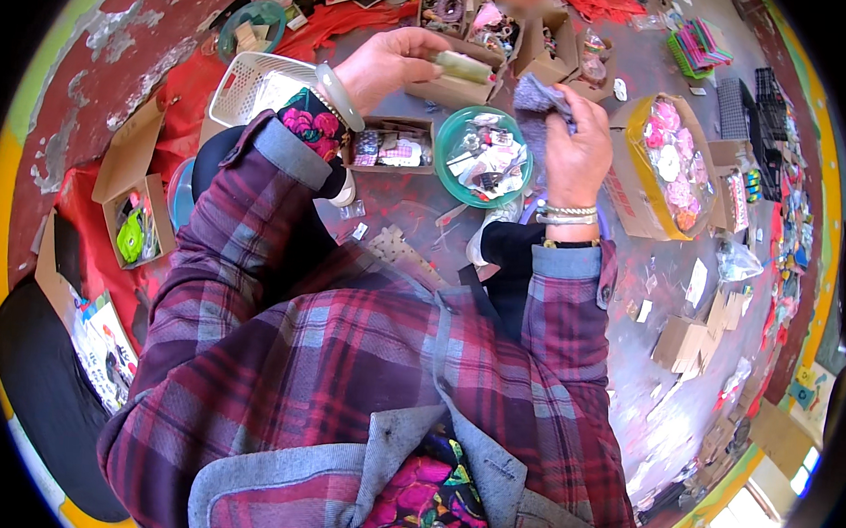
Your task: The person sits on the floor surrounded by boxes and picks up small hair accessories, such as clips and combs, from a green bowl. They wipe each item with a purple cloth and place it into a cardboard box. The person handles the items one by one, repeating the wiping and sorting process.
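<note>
My left hand [384, 69] is raised at the upper middle, its thumb and fingers closed on a flat, pale green packet [465, 68] that looks wrapped in clear plastic. To the right, my right hand [579, 150] pinches a piece of grey-purple knitted cloth [541, 97], which hangs bunched from the fingers. Between and below the two hands stands a round green basin [443, 163] filled with small packets and white cards. A small open cardboard box [389, 169] holding packaged pieces sits left of the basin, beneath my left wrist.
A white perforated basket [237, 91] stands at the left. Several open cardboard boxes [545, 57] line the far side. A carton [629, 193] of pink items in a plastic bag is at the right. Cardboard pieces [689, 342] and scraps lie on the floor. Red cloth [180, 88] spreads leftward.
</note>
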`<state>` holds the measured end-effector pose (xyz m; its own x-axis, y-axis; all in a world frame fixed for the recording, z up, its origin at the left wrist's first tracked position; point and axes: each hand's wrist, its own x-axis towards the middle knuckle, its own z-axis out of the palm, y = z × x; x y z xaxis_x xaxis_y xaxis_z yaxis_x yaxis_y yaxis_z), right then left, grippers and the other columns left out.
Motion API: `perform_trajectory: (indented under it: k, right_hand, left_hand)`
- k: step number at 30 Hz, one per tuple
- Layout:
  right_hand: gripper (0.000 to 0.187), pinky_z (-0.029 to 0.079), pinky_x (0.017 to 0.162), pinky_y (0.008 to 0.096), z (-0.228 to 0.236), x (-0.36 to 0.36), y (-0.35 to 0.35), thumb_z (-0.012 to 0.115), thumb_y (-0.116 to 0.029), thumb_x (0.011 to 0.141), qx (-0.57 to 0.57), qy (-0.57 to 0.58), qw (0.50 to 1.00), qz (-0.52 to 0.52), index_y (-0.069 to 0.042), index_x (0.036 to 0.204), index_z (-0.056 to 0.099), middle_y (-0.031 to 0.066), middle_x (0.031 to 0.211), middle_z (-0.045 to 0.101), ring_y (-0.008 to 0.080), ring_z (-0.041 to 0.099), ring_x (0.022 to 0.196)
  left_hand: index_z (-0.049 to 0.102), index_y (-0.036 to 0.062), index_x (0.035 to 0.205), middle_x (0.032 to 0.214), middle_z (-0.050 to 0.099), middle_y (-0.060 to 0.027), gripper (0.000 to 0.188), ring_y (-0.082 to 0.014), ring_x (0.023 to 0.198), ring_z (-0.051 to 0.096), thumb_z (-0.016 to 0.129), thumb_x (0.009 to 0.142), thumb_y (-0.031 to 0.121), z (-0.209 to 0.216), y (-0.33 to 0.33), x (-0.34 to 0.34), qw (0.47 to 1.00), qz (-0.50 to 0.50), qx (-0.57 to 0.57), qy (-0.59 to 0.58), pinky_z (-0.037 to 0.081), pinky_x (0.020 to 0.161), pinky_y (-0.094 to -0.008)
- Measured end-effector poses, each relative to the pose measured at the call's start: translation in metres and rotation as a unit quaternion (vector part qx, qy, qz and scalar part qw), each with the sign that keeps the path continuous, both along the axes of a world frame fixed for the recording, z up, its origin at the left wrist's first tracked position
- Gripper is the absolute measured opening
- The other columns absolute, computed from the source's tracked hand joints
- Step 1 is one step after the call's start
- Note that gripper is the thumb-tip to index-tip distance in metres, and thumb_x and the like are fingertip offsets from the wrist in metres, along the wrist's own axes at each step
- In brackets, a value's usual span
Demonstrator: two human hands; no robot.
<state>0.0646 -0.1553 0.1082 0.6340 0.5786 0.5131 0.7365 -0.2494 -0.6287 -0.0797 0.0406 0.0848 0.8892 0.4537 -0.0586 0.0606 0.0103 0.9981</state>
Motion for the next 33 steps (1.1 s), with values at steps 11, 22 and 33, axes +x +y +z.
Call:
perform_trajectory:
  k: [11, 22, 33]
  right_hand:
    - [0.028, 0.044, 0.072, 0.0282, -0.003, -0.014, 0.014, 0.057, -0.005, 0.067, -0.019, 0.09, 0.993, 0.075, -0.007, 0.094, 0.061, 0.0094, 0.085, 0.058, 0.0211, 0.058, 0.079]
    - [0.027, 0.043, 0.072, 0.0261, -0.004, -0.01, 0.011, 0.057, -0.003, 0.068, -0.044, 0.147, 0.985, 0.074, -0.007, 0.095, 0.061, 0.0085, 0.084, 0.058, 0.0181, 0.057, 0.078]
    - [0.022, 0.046, 0.068, 0.0271, 0.003, 0.017, -0.008, 0.057, -0.014, 0.08, 0.25, 0.514, 0.819, 0.052, -0.002, 0.098, 0.056, 0.0071, 0.09, 0.059, 0.0163, 0.056, 0.079]
  left_hand:
    - [0.058, 0.0075, 0.098, 0.093, 0.059, -0.0171, 0.026, -0.032, 0.091, 0.056, 0.055, 0.071, 0.007, -0.135, 0.013, -0.035, 0.825, -0.053, 0.35, 0.441, 0.045, 0.078, -0.0365]
    - [0.056, 0.0087, 0.101, 0.096, 0.059, -0.0164, 0.031, -0.0318, 0.094, 0.054, 0.051, 0.071, 0.001, -0.235, -0.004, 0.001, 0.891, -0.064, 0.293, 0.34, 0.043, 0.081, -0.0375]
    - [0.062, 0.0086, 0.079, 0.079, 0.061, -0.0153, 0.016, -0.0322, 0.076, 0.058, 0.049, 0.071, 0.014, -0.24, -0.007, 0.015, 0.864, -0.1, 0.335, 0.364, 0.046, 0.07, -0.0394]
